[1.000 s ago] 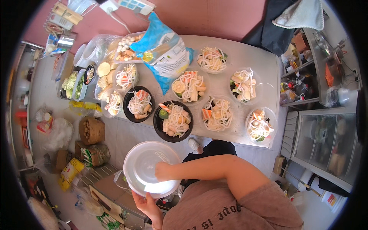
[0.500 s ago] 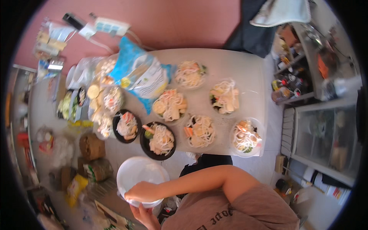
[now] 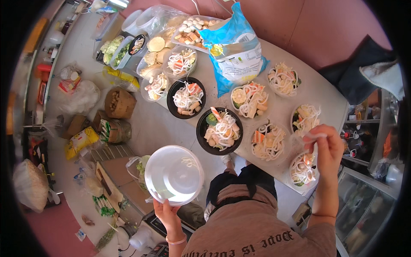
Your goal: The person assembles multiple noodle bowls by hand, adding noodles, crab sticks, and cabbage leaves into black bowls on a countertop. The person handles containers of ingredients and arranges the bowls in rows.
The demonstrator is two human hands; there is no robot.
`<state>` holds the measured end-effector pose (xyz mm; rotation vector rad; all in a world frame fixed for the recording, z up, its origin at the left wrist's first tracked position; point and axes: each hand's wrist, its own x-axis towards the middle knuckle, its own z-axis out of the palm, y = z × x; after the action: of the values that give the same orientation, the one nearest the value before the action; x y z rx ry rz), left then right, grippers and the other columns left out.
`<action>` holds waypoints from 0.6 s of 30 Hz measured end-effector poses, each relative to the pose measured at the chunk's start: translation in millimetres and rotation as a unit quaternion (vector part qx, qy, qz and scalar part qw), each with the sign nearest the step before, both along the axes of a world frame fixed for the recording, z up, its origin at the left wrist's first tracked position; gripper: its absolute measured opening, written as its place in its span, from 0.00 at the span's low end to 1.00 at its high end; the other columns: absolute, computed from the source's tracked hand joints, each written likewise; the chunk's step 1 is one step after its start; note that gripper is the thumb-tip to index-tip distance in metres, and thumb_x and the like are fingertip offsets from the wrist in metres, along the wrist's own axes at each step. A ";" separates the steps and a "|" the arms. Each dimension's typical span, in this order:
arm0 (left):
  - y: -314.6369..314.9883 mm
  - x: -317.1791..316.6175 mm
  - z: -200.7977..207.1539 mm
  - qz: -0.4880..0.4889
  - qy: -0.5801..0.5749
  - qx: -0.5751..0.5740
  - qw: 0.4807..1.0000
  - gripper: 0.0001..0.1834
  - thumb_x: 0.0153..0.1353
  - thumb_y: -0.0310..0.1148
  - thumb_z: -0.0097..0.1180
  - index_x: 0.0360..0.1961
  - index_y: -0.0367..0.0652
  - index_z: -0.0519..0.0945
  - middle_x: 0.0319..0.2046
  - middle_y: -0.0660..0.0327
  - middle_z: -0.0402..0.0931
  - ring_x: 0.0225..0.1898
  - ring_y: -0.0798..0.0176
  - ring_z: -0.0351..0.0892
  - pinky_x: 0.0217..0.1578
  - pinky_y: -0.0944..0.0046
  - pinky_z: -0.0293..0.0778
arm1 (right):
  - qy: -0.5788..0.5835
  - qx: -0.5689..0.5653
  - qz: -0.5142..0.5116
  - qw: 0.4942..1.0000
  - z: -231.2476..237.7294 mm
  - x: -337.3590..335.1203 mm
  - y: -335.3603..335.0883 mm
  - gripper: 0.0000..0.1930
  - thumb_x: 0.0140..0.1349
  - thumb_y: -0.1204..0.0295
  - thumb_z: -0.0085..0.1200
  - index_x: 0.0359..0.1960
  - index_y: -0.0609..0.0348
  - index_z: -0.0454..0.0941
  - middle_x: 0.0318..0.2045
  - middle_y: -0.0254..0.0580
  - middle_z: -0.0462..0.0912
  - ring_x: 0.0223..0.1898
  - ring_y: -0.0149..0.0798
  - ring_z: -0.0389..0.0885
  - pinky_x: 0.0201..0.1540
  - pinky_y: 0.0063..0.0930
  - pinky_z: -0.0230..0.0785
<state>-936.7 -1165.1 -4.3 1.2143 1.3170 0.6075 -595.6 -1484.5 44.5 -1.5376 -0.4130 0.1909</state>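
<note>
Has swung the right hand (image 3: 326, 150) out of the white tub (image 3: 171, 173) since half a second ago, across to just past three o'clock, and turned the view too, setting the table (image 3: 325, 94) aslant. Reading from the left, has a yellow pack (image 3: 81, 141) near nine o'clock, then leafy greens (image 3: 112, 48) in containers farther out at ten, and a brown paper bag (image 3: 127, 108) between nine and ten. Holds the tub at seven o'clock in the left hand (image 3: 168, 214), clamped on its lower rim, well apart from the table. Shows a few pale strands (image 3: 187, 162) on the tub's inner wall.

Farther right, has two filled black bowls (image 3: 203, 141) just beside each other, at eleven o'clock and near dead centre, with a blue bag (image 3: 237, 55) beyond at one. Has filled clear bowls (image 3: 283, 153) spread from two o'clock round to four, topped with white noodles (image 3: 302, 173). Pinches a white strand (image 3: 314, 136) there between the right thumb and fingertips, brought together; probably noodle, though partly covered. Cannot tell whether touching the food below. Has a glass-fronted fridge (image 3: 364, 210) at four o'clock, past the table's end.
</note>
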 end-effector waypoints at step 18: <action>97.3 -19.4 -8.9 0.020 -0.016 0.007 1.000 0.29 0.65 0.18 0.47 0.68 0.36 0.64 0.51 0.55 0.78 0.41 0.63 0.84 0.28 0.68 0.85 | -0.178 -0.285 0.031 0.941 -72.2 -34.7 188.8 0.15 0.64 0.80 0.54 0.53 0.57 0.79 0.47 0.38 0.83 0.36 0.30 0.81 0.38 0.25 0.74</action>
<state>-956.1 -1067.8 -13.2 1.1875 1.3142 0.6634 -630.3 -1295.7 -27.8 -2.1437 -0.7399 0.0806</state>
